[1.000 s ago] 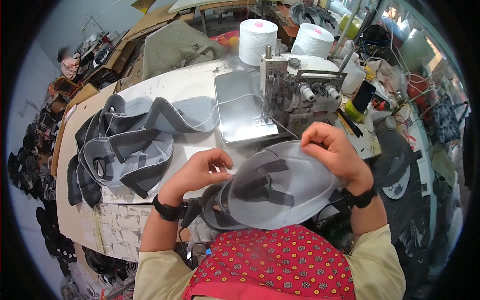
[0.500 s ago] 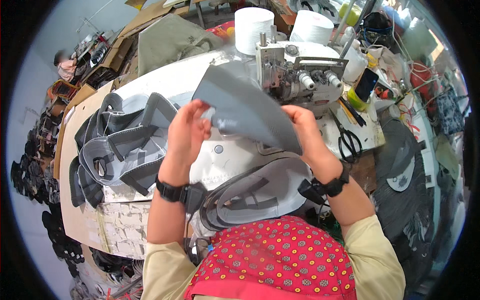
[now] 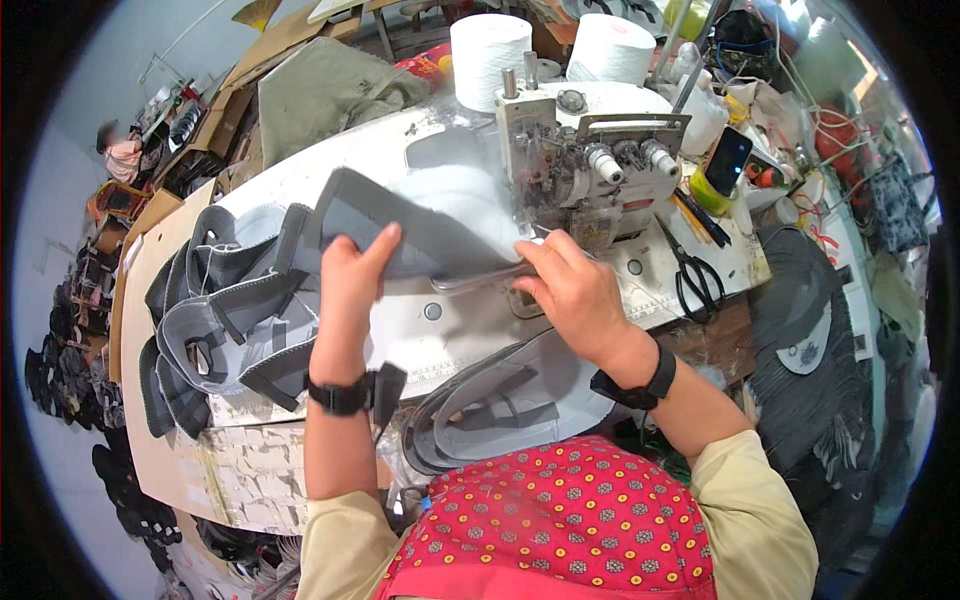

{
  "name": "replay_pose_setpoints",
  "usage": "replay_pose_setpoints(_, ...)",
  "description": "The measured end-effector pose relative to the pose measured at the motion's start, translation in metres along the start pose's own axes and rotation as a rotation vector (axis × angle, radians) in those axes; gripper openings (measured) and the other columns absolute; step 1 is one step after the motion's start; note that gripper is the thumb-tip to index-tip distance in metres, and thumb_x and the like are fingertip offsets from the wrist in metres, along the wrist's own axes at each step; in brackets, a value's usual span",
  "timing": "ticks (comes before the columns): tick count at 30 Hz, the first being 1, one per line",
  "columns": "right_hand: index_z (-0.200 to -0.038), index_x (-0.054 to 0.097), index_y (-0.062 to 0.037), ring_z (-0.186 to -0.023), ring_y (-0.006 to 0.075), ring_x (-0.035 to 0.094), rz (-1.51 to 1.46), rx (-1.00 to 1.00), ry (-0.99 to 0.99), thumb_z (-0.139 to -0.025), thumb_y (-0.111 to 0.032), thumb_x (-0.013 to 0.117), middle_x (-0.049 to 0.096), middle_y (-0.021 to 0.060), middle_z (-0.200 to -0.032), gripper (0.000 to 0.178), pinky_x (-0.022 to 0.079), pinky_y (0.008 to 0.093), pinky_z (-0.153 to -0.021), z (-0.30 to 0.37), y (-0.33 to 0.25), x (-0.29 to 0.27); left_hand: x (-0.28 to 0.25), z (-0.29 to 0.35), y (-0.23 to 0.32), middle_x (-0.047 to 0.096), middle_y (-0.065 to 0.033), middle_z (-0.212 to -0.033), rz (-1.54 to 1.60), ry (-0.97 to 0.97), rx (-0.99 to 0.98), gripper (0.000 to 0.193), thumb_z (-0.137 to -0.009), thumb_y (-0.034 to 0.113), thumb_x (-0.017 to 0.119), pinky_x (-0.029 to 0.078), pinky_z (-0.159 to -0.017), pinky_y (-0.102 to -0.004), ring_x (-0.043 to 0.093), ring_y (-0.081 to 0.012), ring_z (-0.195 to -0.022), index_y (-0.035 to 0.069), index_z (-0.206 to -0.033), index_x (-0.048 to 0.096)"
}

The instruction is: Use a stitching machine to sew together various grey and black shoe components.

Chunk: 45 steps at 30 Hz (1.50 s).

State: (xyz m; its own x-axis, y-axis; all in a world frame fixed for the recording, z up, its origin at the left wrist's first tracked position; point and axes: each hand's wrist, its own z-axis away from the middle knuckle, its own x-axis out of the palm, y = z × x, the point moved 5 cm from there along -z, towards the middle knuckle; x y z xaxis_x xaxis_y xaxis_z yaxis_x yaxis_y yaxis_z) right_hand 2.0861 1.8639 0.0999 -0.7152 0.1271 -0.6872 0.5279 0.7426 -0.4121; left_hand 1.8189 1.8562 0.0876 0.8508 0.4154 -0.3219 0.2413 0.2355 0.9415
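A grey shoe upper (image 3: pixel 430 235), white on part of its face, is stretched between my hands above the sewing machine bed. At its left end, my left hand (image 3: pixel 350 275) grips it with the thumb on top. My right hand (image 3: pixel 580 300) pinches the right end between thumb and fingers, close to the machine's needle area. The sewing machine (image 3: pixel 600 160) stands just beyond my right hand. Stitched grey uppers (image 3: pixel 235 310) lie piled to the left. More of these grey uppers (image 3: pixel 520 400) rest nested near my lap, below the bed's front edge.
Two white thread cones (image 3: pixel 490 60) stand behind the machine. Black scissors (image 3: pixel 692 275) lie on the right of the table, near a phone (image 3: pixel 727 160) in a yellow-green holder. Dark grey material (image 3: pixel 800 400) hangs at the right. A grey-green cloth (image 3: pixel 330 95) covers something at the back.
The upper has come lower and to the left, turning its white part into view. My right hand has moved left and now pinches its end; my left hand has shifted slightly left and down.
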Motion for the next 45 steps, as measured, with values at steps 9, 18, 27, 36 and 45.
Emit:
replay_pose_setpoints(9,-0.099,0.063,-0.0048,-0.076,0.0296,0.065,-0.25,0.086,0.021,-0.074,0.002,0.072,0.059,0.0094,-0.093,0.027,0.052,0.0367,-0.064,-0.015,0.013,-0.009,0.033,0.101,0.048,0.066,-0.0066,-0.085,0.072,-0.506,0.209,0.023,-0.098,0.022,0.061,0.047,-0.059,-0.028,0.066,-0.0146,-0.072,0.0,-0.106,0.062)
replay_pose_setpoints(18,-0.096,0.062,-0.0003,-0.056,0.0187,0.064,-0.608,0.246,-0.174,-0.081,0.004,0.069,0.062,0.0118,-0.073,0.017,0.049,0.0305,-0.052,-0.011,-0.012,-0.036,0.049,0.075,0.056,0.067,-0.0239,-0.091,-0.416,-0.413,0.628,0.039,-0.075,-0.014,0.049,0.051,-0.077,-0.0424,0.063,-0.0443,-0.088,-0.002,-0.111,0.059)
replay_pose_setpoints(27,-0.088,0.056,0.002,-0.05,0.0194,0.062,-0.51,0.229,-0.129,-0.086,-0.002,0.068,0.061,0.0119,-0.069,0.013,0.046,0.0312,-0.048,-0.02,-0.012,-0.019,0.047,0.055,0.07,0.059,-0.0118,-0.104,-0.555,0.102,0.978,0.031,-0.065,-0.008,0.067,0.049,-0.069,-0.0411,0.06,-0.0336,-0.084,0.005,-0.091,0.058)
replay_pose_setpoints(36,-0.102,0.064,0.0007,-0.08,0.0284,0.071,-0.506,0.177,-0.111,-0.074,0.005,0.067,0.069,0.0167,-0.088,0.028,0.055,0.0333,-0.069,-0.008,0.001,-0.019,0.067,0.028,0.061,0.065,-0.0131,-0.087,-0.239,0.072,0.631,0.035,-0.075,-0.006,0.068,0.052,-0.073,-0.0379,0.065,-0.0339,-0.079,0.0,-0.106,0.053)
replay_pose_setpoints(45,-0.098,0.068,0.0002,-0.072,0.0181,0.071,-0.497,-0.026,-0.051,-0.08,0.014,0.059,0.073,0.0129,-0.102,0.024,0.058,0.0276,-0.063,0.02,-0.003,-0.018,0.042,-0.004,0.011,0.063,0.0028,-0.078,0.61,-0.362,0.037,0.027,-0.086,-0.004,0.044,0.036,-0.055,-0.0202,0.048,-0.0059,-0.059,0.007,-0.095,0.066)
